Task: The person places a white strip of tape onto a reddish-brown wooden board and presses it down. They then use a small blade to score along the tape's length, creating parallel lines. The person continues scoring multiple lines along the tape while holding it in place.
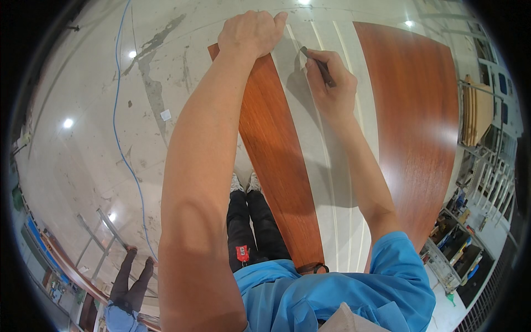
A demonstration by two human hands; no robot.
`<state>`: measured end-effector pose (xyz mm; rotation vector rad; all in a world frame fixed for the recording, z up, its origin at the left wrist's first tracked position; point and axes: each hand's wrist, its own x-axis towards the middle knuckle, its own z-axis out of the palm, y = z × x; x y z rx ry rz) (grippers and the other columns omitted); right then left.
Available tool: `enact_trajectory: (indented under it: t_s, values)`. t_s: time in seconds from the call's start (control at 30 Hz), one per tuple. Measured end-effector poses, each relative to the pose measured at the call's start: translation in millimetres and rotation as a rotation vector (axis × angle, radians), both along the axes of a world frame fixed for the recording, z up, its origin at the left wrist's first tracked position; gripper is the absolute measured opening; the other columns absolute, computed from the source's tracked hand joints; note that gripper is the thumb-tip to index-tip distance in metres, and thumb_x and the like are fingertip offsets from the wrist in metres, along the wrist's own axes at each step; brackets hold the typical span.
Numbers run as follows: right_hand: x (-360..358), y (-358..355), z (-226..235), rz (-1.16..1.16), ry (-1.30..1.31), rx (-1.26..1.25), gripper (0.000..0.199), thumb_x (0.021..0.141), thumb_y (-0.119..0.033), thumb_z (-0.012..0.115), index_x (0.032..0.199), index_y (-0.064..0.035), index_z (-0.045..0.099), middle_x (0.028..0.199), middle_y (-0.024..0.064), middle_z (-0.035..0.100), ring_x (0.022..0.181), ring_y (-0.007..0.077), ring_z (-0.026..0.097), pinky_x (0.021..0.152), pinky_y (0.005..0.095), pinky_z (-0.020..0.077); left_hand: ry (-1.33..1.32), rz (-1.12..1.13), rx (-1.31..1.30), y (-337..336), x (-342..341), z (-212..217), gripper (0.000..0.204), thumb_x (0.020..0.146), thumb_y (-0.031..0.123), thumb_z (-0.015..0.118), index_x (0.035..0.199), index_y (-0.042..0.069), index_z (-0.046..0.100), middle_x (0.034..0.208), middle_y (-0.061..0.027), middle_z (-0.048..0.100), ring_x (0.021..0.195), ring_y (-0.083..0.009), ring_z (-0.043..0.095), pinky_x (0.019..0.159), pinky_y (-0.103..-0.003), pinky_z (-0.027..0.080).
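My left hand (251, 32) grips the far end of a long reddish-brown wooden board (279, 160) that stands on edge and runs back toward my body. My right hand (330, 83) holds a dark pencil (318, 65), its tip touching a pale grey-white panel (318, 133) beside the board. A wide reddish-brown wooden panel (415, 122) lies to the right of the pale panel. My legs in dark trousers and pale shoes (246, 182) show below the board.
A blue cable (119, 110) runs across the stained, glossy pale floor (83, 138) on the left. Another person (127, 288) stands at the lower left near metal rails. Shelves with tools (459, 243) and stacked boards (475, 110) line the right side.
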<state>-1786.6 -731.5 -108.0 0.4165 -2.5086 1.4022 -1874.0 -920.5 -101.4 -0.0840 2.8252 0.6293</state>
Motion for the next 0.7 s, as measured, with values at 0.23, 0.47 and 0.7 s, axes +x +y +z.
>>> enact_trajectory:
  t_s: [0.23,0.47,0.7]
  values:
    - [3.3,0.3,0.2,-0.019,0.017,0.032,0.010,0.101,0.000,0.070,0.111,-0.0007,0.071,0.080,0.0061,0.070,0.065,0.0111,0.061,0.060,0.0272,0.0490,-0.027,-0.009,0.005,-0.7,-2.1,1.1,0.067,0.114,0.052,0.035,0.104,0.006,0.083,0.105,-0.0167,0.081,0.103,-0.0382,0.077,0.088,-0.052,0.063]
    - [5.4,1.4,1.0,-0.013,0.001,0.021,0.011,0.101,0.000,0.070,0.112,-0.0009,0.071,0.080,0.0061,0.070,0.066,0.0109,0.062,0.061,0.0270,0.0494,0.015,-0.008,0.002,-0.8,-2.7,-2.3,0.067,0.114,0.053,0.035,0.106,0.007,0.083,0.109,-0.0170,0.080,0.107,-0.0380,0.076,0.090,-0.052,0.063]
    - [8.4,2.1,2.2,-0.019,-0.005,0.020,0.011,0.101,0.001,0.070,0.112,-0.0010,0.071,0.081,0.0064,0.070,0.066,0.0109,0.062,0.062,0.0271,0.0498,-0.030,0.002,0.012,-0.5,-2.1,-0.5,0.067,0.114,0.054,0.035,0.108,0.008,0.083,0.111,-0.0170,0.080,0.108,-0.0386,0.076,0.091,-0.053,0.062]
